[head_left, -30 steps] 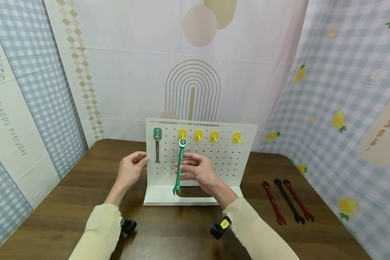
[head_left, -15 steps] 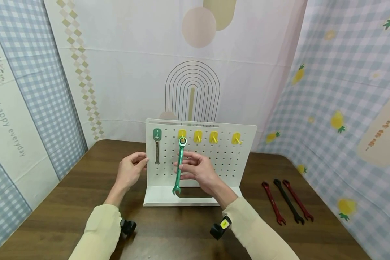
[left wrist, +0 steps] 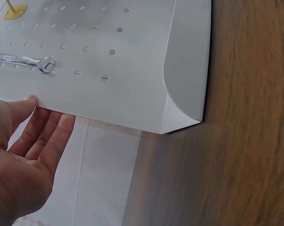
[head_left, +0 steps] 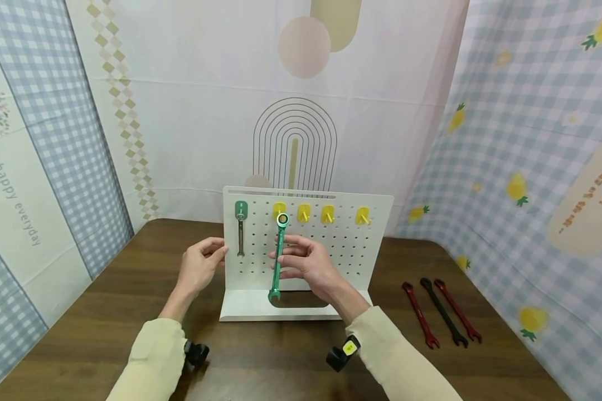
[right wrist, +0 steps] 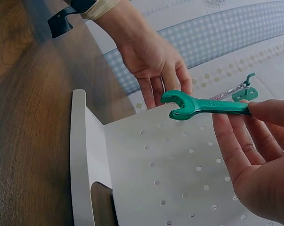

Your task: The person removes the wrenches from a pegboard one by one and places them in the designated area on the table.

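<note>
A green combination wrench (head_left: 278,259) is held upright by my right hand (head_left: 308,262), thumb in front and fingers behind the shank. Its ring end overlaps the peg of the leftmost yellow hook (head_left: 279,208) in the head view; its open jaw points down. The right wrist view shows the thumb pressing the green shank (right wrist: 222,106) against the fingers. My left hand (head_left: 199,266) pinches the left edge of the white pegboard (head_left: 326,262), thumb on the front face, fingers behind. A small silver wrench (head_left: 241,238) hangs from the green hook (head_left: 241,209) at the board's left.
More yellow hooks, such as the rightmost hook (head_left: 363,215), line the board's top. On the brown table (head_left: 276,356) to the right lie a red wrench (head_left: 421,316), a black wrench (head_left: 443,313) and another red wrench (head_left: 458,311). A patterned cloth (head_left: 205,139) hangs behind.
The green wrench has shifted very slightly rightward against the board, still in the right hand's grip. The left hand keeps its place on the edge. The head view has tilted up a little.
</note>
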Motion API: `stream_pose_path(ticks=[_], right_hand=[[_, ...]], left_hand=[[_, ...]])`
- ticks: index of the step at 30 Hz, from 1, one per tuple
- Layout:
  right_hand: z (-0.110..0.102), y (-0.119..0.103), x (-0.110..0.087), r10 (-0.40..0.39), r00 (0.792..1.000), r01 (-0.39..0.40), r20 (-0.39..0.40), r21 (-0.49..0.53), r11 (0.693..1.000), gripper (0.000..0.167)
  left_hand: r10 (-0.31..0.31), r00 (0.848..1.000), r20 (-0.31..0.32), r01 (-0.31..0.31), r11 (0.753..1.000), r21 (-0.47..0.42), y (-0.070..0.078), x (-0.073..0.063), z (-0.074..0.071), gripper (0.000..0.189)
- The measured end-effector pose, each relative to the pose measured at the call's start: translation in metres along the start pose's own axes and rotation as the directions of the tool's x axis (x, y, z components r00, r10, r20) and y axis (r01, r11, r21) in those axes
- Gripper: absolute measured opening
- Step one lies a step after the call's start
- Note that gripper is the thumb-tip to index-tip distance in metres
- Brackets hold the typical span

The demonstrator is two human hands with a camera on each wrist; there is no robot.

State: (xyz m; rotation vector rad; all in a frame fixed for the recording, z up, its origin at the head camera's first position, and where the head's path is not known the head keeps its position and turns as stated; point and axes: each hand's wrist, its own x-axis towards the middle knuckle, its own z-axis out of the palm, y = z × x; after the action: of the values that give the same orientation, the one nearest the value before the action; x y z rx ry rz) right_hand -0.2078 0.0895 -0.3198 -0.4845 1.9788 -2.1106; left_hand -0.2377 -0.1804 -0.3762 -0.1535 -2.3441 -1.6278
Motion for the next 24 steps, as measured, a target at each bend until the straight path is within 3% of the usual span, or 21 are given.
stream_pose_path(ticks=[13, 24], right_hand=[[-0.013, 0.003, -0.009, -0.003, 1.0, 0.004, -0.012, 0.039, 0.999, 0.05], [-0.027, 0.004, -0.015, 0.031, 0.999, -0.031, -0.036, -0.004, 1.0, 0.05]], left_hand=[[-0.02, 1.0, 0.009, 0.02, 1.0, 0.004, -0.002, 0.0, -0.001, 0.027], [-0.009, 1.0, 0.004, 0.009, 1.0, -0.003, -0.001, 0.001, 0.0, 0.027]])
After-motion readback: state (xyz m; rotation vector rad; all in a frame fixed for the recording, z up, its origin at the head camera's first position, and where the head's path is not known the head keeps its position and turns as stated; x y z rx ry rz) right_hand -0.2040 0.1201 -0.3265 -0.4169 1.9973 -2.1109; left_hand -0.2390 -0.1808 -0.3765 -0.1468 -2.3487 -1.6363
